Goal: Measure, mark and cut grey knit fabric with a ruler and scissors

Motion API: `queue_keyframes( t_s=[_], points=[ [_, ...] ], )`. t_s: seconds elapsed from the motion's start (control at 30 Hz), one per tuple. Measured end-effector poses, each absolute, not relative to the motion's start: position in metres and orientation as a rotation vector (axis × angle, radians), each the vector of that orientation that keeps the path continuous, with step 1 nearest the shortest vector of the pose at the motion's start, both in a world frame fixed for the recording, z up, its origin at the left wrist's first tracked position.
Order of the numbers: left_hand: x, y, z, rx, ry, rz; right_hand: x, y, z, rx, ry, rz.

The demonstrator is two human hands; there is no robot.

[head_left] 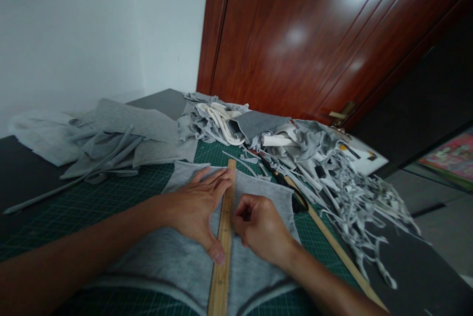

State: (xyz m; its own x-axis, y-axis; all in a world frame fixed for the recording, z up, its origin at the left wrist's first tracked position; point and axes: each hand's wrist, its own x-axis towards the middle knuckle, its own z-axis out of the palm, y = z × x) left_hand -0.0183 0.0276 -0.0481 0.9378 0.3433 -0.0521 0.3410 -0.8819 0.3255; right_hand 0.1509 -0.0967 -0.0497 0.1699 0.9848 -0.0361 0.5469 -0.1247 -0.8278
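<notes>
A grey fabric piece [173,262] lies flat on the green cutting mat [92,198]. A wooden ruler [224,252] runs lengthwise over the fabric. My left hand [197,207] lies flat on the fabric with fingers and thumb pressed along the ruler's left edge. My right hand [260,227] sits just right of the ruler, fingers curled as if pinching something small against the ruler's edge. What it pinches is hidden.
Black-handled scissors [284,180] lie right of the fabric, beside a second long wooden stick [340,252]. Grey fabric pieces [121,134] and a heap of scraps and strips [332,173] cover the far and right side. A brown door [314,35] stands behind.
</notes>
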Motion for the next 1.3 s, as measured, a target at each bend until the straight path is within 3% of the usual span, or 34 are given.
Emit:
queue_keyframes(
  t_s=[0.37, 0.53, 0.93, 1.1, 1.3],
  points=[
    [-0.016, 0.026, -0.048, 2.752, 0.55, -0.03, 0.126, -0.153, -0.055, -1.947, -1.53, 1.026],
    [-0.016, 0.025, -0.042, 2.783, 0.587, -0.088, 0.142, -0.154, -0.041, -1.685, -1.716, 1.311],
    [-0.021, 0.031, -0.044, 2.712, 0.475, 0.061, 0.243, 0.007, -0.012, -1.992, -1.658, 0.698],
    [-0.02, 0.031, -0.038, 2.685, 0.512, 0.017, 0.254, 0.006, 0.0, -2.12, -1.848, 0.498],
    [-0.022, 0.03, -0.042, 2.706, 0.514, 0.133, 0.256, -0.017, -0.001, -2.178, -2.153, 0.493]
  ],
)
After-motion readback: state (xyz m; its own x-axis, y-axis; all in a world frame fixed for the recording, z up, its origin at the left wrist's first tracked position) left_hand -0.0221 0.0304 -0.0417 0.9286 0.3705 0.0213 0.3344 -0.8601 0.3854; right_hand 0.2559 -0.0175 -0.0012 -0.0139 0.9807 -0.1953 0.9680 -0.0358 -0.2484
